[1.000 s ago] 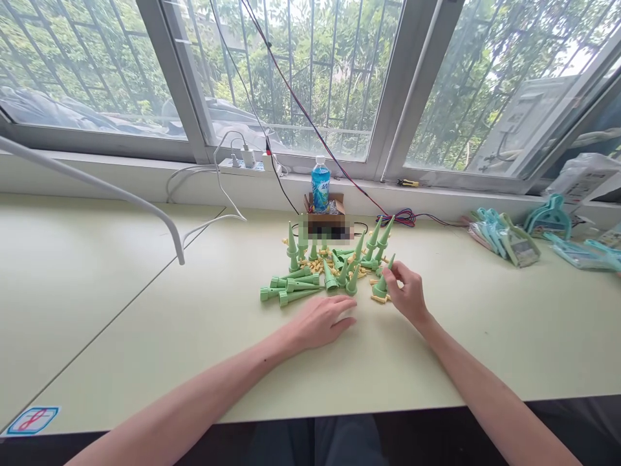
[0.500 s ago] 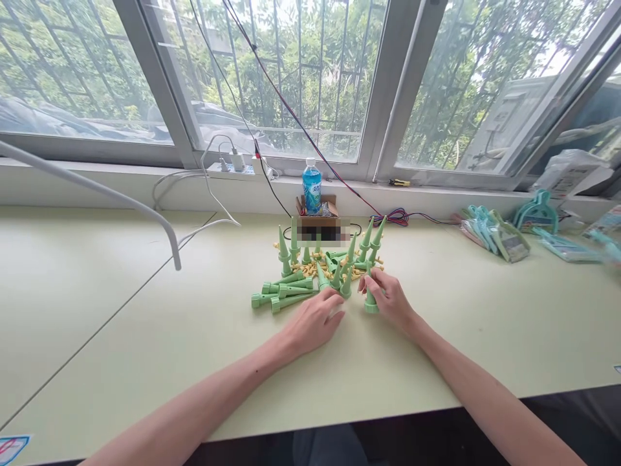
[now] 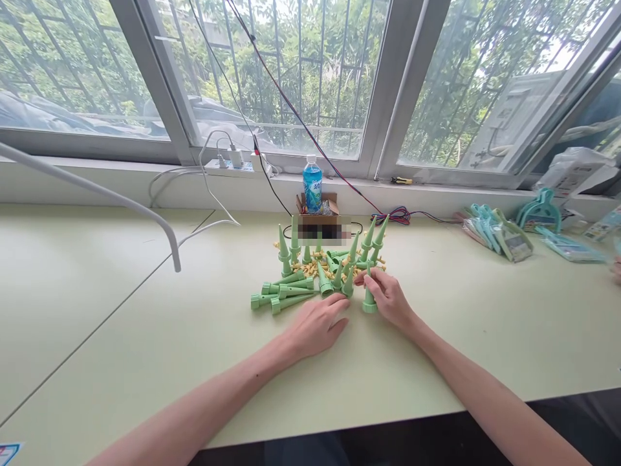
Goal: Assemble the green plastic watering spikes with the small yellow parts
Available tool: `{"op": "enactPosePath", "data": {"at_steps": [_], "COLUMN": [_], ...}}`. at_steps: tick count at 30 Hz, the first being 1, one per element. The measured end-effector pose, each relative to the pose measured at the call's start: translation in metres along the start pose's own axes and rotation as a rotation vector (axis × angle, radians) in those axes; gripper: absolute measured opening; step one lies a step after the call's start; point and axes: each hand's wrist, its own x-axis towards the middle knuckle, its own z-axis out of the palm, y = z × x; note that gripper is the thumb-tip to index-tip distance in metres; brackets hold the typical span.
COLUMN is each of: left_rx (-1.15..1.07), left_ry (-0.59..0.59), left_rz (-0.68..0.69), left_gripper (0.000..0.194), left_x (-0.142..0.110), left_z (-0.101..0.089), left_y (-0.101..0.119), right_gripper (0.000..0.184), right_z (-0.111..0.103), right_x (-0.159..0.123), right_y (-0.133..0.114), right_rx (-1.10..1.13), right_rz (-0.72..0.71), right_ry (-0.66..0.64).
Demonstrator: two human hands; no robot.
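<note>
My right hand (image 3: 389,299) is closed around an upright green plastic spike (image 3: 369,307), its wide ribbed cap at the bottom by the table. Palm down, my left hand (image 3: 317,325) rests with fingers stretched and thumb apart. Its fingertips lie at the foot of another standing green spike (image 3: 348,282); whether they touch it I cannot tell. Several more spikes stand behind, such as one at the left (image 3: 284,249). Left of my left hand lie several spikes on their sides (image 3: 293,306). Small yellow plastic pieces (image 3: 306,269) are heaped among the standing ones.
Behind the spikes, a blue drink bottle (image 3: 313,188) stands in a small cardboard box (image 3: 331,219). Bundled wires (image 3: 398,215) lie near the sill. Packed dustpan-like items (image 3: 509,234) sit at the right. A white curved tube (image 3: 145,204) crosses from the left. Part of another person's hand (image 3: 618,269) shows at the right edge.
My left hand has shifted slightly right, along the front of the standing spikes. My right hand keeps hold of its spike, nearly in place. A hand has appeared at the right edge.
</note>
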Motion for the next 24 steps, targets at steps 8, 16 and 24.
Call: {"op": "enactPosePath", "data": {"at_steps": [8, 16, 24], "left_rx": [0.021, -0.038, -0.179], "left_ry": [0.01, 0.0, 0.1], "left_rz": [0.027, -0.021, -0.114], "left_gripper": [0.033, 0.035, 0.026], "left_x": [0.001, -0.003, -0.011], "left_z": [0.001, 0.001, -0.01], "left_y": [-0.001, -0.002, -0.004], "right_gripper": [0.029, 0.037, 0.026], "right_z": [0.001, 0.001, 0.028], "right_x": [0.001, -0.002, -0.016], "right_y": [-0.001, -0.003, -0.017], "right_rx": [-0.014, -0.095, -0.211], "right_rz": [0.012, 0.01, -0.332], "right_ry": [0.089, 0.195, 0.198]}}
